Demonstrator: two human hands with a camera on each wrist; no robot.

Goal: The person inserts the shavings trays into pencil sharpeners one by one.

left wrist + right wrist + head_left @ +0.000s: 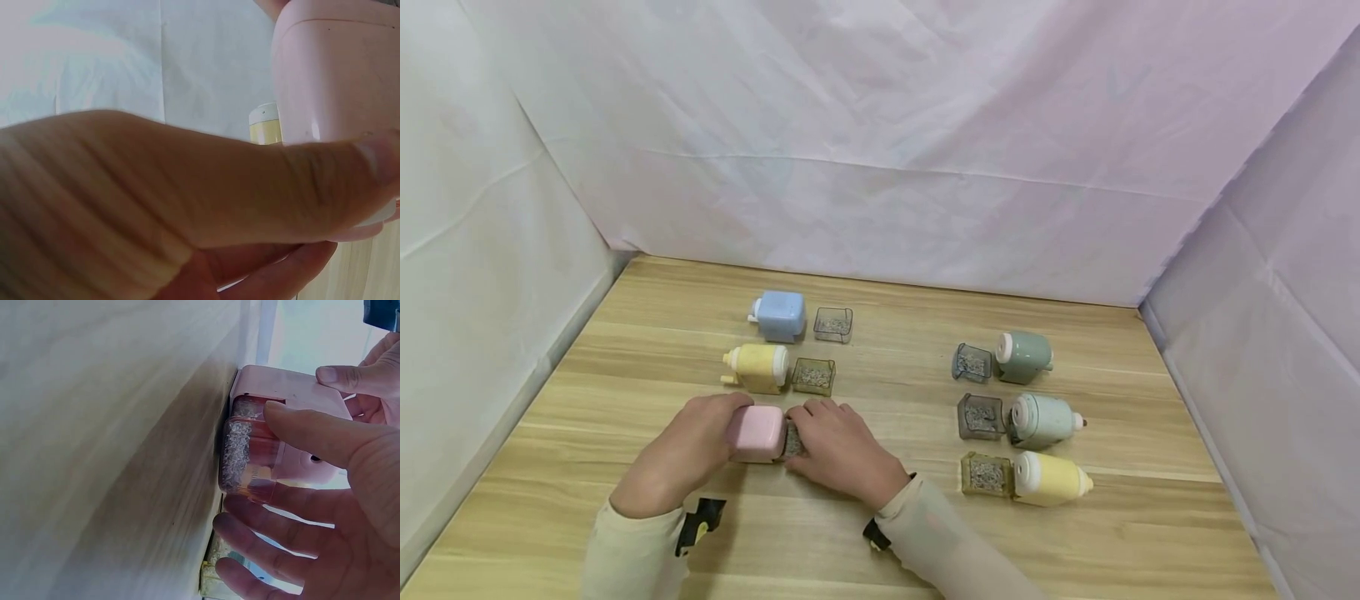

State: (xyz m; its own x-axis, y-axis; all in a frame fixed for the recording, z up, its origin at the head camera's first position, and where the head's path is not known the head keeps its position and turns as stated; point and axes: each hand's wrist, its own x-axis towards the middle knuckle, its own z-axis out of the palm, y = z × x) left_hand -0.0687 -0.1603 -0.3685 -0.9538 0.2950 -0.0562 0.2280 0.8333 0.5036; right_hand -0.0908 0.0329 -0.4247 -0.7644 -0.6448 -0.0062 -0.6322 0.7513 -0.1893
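A pink pencil sharpener (757,432) stands at the front of the left column on the wooden table. My left hand (681,454) grips its body, thumb laid across the pink casing (331,75) in the left wrist view. On the opposite side my right hand (846,450) pinches the sharpener's see-through drawer (240,456) between thumb and fingers. That drawer sticks partly out of the casing and has grey shavings inside. Just behind the pink one are a yellow sharpener (758,367) and its pulled-out drawer (813,377).
A blue sharpener (780,315) with its separate drawer (833,324) stands farther back. To the right, a dark green (1025,356), a pale green (1047,419) and a second yellow sharpener (1051,478) form a column, shavings-filled drawers beside them. Pale cloth (880,217) encloses the table (895,542).
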